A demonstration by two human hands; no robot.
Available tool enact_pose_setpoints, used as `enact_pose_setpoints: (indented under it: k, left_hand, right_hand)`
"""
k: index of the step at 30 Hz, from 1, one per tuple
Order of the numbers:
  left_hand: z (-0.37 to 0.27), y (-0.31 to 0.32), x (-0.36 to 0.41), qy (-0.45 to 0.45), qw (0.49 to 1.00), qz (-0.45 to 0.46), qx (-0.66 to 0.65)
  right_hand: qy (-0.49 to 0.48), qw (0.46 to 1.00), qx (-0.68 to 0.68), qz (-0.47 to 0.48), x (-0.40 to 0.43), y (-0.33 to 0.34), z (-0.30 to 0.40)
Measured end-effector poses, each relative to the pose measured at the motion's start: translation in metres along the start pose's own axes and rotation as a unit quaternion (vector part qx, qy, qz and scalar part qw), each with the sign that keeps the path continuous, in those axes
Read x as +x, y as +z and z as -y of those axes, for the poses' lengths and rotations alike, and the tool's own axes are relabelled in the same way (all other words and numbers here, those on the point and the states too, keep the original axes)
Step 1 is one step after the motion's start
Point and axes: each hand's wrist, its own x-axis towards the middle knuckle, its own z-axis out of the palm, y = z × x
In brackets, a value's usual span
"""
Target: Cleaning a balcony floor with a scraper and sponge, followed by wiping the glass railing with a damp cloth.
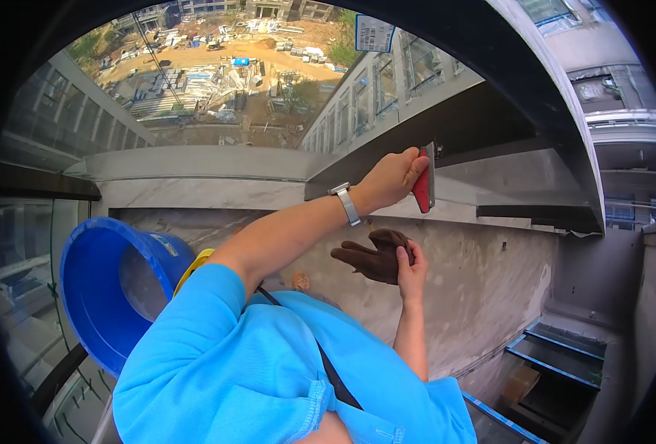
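My left hand (388, 177), with a metal-banded watch (347, 202) on its wrist, reaches across to the right. It grips a scraper (423, 191) with a red handle and a metal edge. The scraper is beside the dark window frame (472, 133); whether they touch I cannot tell. Nearer my body, my right hand (413, 275) pinches a brown fabric work glove (378, 260) by one end between thumb and fingers. The glove's fingers point left, below my left wrist.
A blue plastic bucket (172, 250) is at my left, its mouth facing me, with a yellow object (192, 269) beside it. Ahead runs a pale stone sill (205, 194) under glass; a building site lies far below. Blue-edged panels (561, 361) and a cardboard box (521, 382) are at lower right.
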Motion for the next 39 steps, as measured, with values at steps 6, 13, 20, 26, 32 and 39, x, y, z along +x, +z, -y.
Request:
enact_pose_setpoints:
  k: [6,13,20,26,32,39]
  left_hand:
    - [-0.003,-0.004,0.004,0.011,1.000,0.007,0.026]
    - [-0.004,-0.007,0.017,0.089,0.992,0.019,0.085]
    - [0.012,-0.009,0.001,0.021,0.998,0.052,0.029]
    - [0.010,-0.015,0.009,0.069,0.992,0.090,0.057]
    - [0.010,-0.017,0.014,0.083,0.987,0.102,0.091]
    - [0.016,-0.020,0.021,0.119,0.974,0.118,0.150]
  right_hand:
    - [0.008,0.999,-0.034,0.019,-0.002,0.007,0.010]
    - [0.003,0.999,-0.027,0.019,-0.001,0.011,0.016]
    - [-0.014,1.000,-0.023,0.013,0.001,0.007,0.006]
    - [0.016,0.999,-0.025,0.017,-0.007,0.003,0.000]
    - [0.024,0.999,-0.037,0.027,-0.002,0.007,0.004]
    - [0.027,0.998,-0.016,0.054,0.008,0.021,0.009]
